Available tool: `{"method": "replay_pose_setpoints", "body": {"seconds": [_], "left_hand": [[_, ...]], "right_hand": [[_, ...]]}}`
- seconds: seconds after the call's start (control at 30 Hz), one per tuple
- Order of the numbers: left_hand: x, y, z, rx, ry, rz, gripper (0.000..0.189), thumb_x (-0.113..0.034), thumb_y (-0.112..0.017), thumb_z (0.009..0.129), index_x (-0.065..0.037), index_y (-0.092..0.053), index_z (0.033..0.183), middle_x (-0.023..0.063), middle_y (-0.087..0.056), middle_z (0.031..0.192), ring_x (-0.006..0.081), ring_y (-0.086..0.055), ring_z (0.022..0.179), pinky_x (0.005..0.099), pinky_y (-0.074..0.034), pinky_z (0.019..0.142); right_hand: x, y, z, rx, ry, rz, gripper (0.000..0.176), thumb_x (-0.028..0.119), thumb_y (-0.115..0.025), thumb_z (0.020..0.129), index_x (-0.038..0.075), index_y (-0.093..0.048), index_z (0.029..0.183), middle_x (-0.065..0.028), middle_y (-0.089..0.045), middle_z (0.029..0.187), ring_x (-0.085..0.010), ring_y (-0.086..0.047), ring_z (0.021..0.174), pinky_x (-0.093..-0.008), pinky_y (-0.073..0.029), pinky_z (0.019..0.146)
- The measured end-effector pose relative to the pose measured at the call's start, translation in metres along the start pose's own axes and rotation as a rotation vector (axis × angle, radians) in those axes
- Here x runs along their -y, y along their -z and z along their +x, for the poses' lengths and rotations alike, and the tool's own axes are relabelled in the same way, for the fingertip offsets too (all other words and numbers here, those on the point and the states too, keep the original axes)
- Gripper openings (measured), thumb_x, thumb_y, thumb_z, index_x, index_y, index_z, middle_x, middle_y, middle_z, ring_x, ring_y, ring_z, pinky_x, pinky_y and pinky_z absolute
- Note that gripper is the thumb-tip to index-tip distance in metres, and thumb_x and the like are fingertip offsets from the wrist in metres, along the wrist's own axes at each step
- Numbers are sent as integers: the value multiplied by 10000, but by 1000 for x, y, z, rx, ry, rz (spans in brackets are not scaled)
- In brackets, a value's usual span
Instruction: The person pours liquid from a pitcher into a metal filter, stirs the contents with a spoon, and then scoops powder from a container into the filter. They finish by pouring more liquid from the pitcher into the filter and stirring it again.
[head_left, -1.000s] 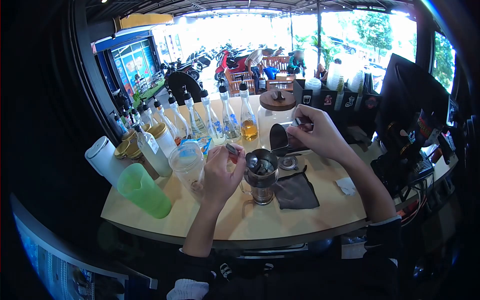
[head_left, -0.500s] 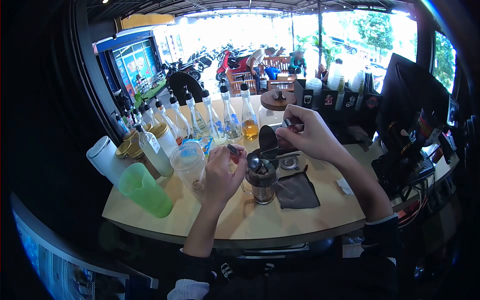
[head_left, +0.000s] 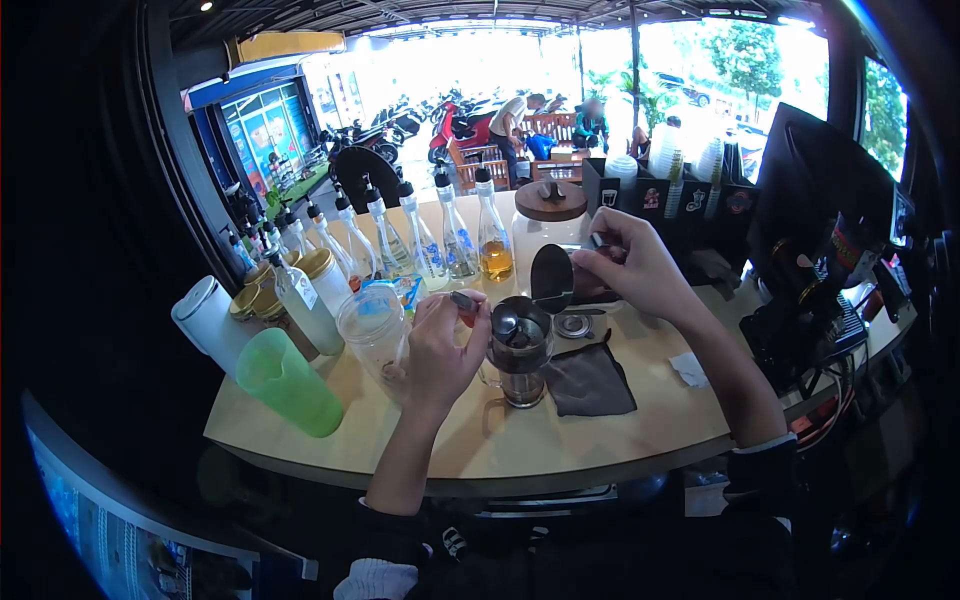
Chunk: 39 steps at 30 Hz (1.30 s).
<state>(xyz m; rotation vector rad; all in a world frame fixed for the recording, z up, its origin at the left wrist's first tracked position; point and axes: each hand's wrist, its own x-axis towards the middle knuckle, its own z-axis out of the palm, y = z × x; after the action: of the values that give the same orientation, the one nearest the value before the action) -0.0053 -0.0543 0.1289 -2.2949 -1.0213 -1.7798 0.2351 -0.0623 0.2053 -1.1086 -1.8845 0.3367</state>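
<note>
My left hand (head_left: 445, 345) is closed around the handle of a spoon (head_left: 507, 323), whose round bowl is at the mouth of a glass vessel (head_left: 522, 350). That vessel looks dark inside and seems to sit on a clear glass mug (head_left: 522, 388) with a side handle. In my right hand (head_left: 630, 265) is a large spoon (head_left: 552, 279) with a dark oval bowl, held just above and right of the vessel. Beside the mug lie a dark folded cloth (head_left: 592, 380) and a small round metal piece (head_left: 574, 326). A clear plastic jar (head_left: 375, 335) stands left of my left hand.
A green pitcher (head_left: 290, 385) and a white jug (head_left: 210, 318) stand at left. Several pump-top bottles (head_left: 460, 245) line the back. Behind my right hand is a wooden-lidded jar (head_left: 550, 205); cup holders (head_left: 670, 195) and a black screen (head_left: 820, 210) are at right. People are outside.
My right hand has moved slightly right with the large spoon, so its bowl is now off to the side of the vessel's mouth. My left hand has barely moved.
</note>
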Motion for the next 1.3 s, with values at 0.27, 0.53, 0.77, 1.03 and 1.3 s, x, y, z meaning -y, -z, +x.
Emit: {"method": "replay_pose_setpoints", "body": {"seconds": [0.27,0.53,0.77,1.03,1.3], "left_hand": [[1,1,-2,-14,-83,7,139,-51,-662,820,-52,-644,958,61,-633,767,230,-601,753,357,-458,738],[3,3,-4,-33,-161,34,155,-47,-691,800,-44,-665,952,83,-640,824,245,-614,799,350,-470,749],[6,2,-7,-98,-264,-7,153,-41,-702,791,-59,-658,937,74,-632,786,242,-625,796,359,-482,764],[10,-5,-6,-98,-281,2,152,-40,-694,795,-55,-649,939,68,-612,767,243,-610,771,370,-483,783],[9,-11,-3,-82,-311,-4,150,-33,-683,798,-67,-650,941,54,-603,768,229,-591,742,396,-471,825]], "right_hand": [[-69,2,-26,-209,-70,175,229,101,-680,809,31,-471,746,31,-460,653,-28,-389,607,-222,-362,542],[-152,-16,-74,-403,-257,418,201,90,-647,849,68,-478,742,31,-528,672,-13,-473,623,-197,-373,539],[-201,-28,-103,-540,-376,526,215,97,-633,871,90,-455,751,38,-512,683,-31,-480,611,-201,-377,542],[-223,-37,-128,-525,-388,682,180,104,-576,915,97,-447,790,27,-502,695,-53,-512,666,-220,-404,628],[-265,-29,-145,-489,-358,301,57,87,-529,929,55,-490,904,-25,-507,883,-86,-497,763,-247,-437,654]]}}
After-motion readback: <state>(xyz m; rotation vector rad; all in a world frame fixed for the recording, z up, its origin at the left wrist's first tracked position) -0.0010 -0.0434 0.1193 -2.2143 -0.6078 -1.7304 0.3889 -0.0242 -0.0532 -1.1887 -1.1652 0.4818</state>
